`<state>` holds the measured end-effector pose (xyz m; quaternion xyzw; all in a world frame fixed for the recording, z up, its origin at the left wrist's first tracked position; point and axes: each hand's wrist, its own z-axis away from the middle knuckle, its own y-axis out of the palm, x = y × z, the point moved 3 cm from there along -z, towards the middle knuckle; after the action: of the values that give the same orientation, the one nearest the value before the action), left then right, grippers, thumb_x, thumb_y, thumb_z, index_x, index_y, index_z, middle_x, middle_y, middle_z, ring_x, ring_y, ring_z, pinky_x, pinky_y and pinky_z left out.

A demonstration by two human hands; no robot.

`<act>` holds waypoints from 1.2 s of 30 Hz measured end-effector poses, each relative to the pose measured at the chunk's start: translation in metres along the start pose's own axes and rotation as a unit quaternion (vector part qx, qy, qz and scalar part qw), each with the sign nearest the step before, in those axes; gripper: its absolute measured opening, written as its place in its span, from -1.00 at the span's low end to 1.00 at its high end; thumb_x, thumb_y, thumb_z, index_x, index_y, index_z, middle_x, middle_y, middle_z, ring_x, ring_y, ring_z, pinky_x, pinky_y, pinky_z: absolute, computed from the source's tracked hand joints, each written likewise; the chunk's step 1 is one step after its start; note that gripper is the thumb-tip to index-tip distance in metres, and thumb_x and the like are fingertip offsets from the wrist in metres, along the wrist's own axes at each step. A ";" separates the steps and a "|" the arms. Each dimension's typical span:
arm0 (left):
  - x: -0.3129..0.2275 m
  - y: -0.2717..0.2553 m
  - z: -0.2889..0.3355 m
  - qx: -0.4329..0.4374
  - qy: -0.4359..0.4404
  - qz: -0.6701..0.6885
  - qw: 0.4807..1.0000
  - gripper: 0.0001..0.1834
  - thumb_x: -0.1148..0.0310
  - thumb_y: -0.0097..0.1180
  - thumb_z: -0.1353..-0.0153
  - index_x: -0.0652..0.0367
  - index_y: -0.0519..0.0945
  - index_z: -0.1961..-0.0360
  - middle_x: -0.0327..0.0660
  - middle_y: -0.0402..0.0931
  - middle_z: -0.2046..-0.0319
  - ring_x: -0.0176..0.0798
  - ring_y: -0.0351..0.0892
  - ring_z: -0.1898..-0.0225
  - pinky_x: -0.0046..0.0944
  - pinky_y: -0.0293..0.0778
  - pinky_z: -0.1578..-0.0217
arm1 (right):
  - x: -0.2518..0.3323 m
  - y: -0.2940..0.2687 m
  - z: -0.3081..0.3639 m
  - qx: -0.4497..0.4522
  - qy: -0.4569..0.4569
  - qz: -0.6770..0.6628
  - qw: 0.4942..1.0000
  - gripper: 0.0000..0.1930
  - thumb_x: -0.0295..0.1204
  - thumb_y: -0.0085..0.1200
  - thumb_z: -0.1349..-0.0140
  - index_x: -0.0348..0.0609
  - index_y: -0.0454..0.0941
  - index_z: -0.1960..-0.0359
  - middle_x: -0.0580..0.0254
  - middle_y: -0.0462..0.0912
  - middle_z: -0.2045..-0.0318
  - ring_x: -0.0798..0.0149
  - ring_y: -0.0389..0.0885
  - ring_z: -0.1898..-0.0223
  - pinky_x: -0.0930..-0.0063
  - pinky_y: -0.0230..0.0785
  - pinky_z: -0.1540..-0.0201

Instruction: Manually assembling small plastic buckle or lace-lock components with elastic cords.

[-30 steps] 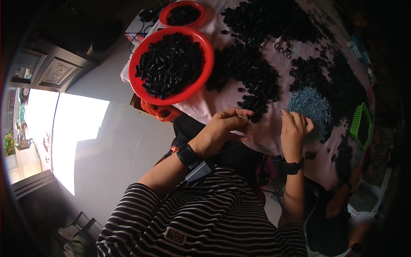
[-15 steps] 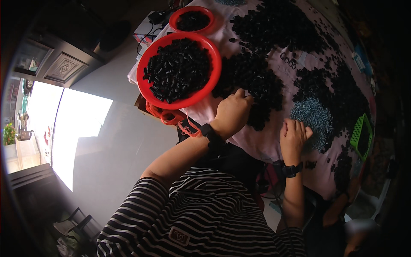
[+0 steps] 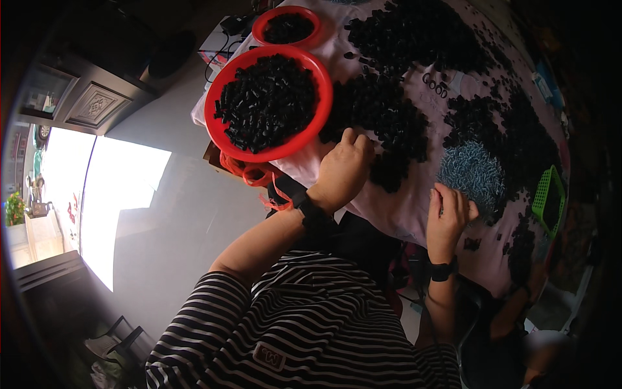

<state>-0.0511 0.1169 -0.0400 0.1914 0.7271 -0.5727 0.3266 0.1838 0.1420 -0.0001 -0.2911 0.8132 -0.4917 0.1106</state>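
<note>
My left hand (image 3: 345, 167) is closed, knuckles up, at the near edge of a pile of small black parts (image 3: 382, 117). Its fingertips are hidden beneath it, so what they hold cannot be seen. Beside it on the left is a large red basin (image 3: 327, 97) heaped with similar black pieces. My right hand (image 3: 449, 217) has its fingers bent together at the near left edge of a heap of small blue-grey, screw-like pieces (image 3: 473, 175). Anything between those fingers is too small or too hidden to name.
A smaller red basin (image 3: 258, 29) with black parts stands behind the large one. More black parts (image 3: 414, 32) cover the far side of the pink cloth (image 3: 389, 214). A green basket (image 3: 543, 198) sits at the right. Another person's arm (image 3: 508, 318) shows at lower right.
My left hand has drawn slightly left, toward the large basin's side. My right hand has shifted a little nearer to me and turned, its fingers now bent toward the blue-grey heap's near edge.
</note>
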 end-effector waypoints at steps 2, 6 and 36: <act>0.000 0.000 0.000 -0.003 -0.017 -0.004 1.000 -0.88 0.36 0.20 -0.30 0.13 0.63 0.19 0.00 0.48 0.13 0.12 0.68 0.24 0.05 0.63 0.24 | 0.001 0.001 0.002 0.001 -0.001 -0.002 1.000 -0.85 -0.43 0.25 -0.32 -0.01 0.65 0.10 0.40 0.71 0.26 0.29 0.64 0.18 0.20 0.15 -0.15; -0.002 0.008 -0.005 0.029 0.057 -0.044 0.997 -0.88 0.37 0.19 -0.28 0.13 0.65 0.20 0.01 0.47 0.14 0.12 0.67 0.23 0.03 0.64 0.23 | 0.004 0.003 0.008 0.005 -0.002 -0.013 1.000 -0.85 -0.44 0.25 -0.31 -0.02 0.65 0.10 0.38 0.70 0.26 0.28 0.64 0.16 0.19 0.15 -0.16; -0.033 0.003 0.068 0.290 -0.144 0.590 0.740 -0.66 0.22 0.20 -0.46 0.23 0.62 -0.09 -0.37 0.61 0.20 -0.54 0.51 0.29 -0.50 0.45 0.34 | 0.058 -0.042 -0.001 0.063 0.070 -0.317 0.944 -0.86 -0.57 0.29 -0.26 -0.12 0.67 0.16 0.32 0.67 0.26 0.24 0.56 0.16 0.35 0.29 -0.02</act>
<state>-0.0087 0.0559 -0.0278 0.5824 0.2119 -0.4692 0.6290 0.1517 0.0943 0.0427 -0.4910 0.6519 -0.5709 -0.0894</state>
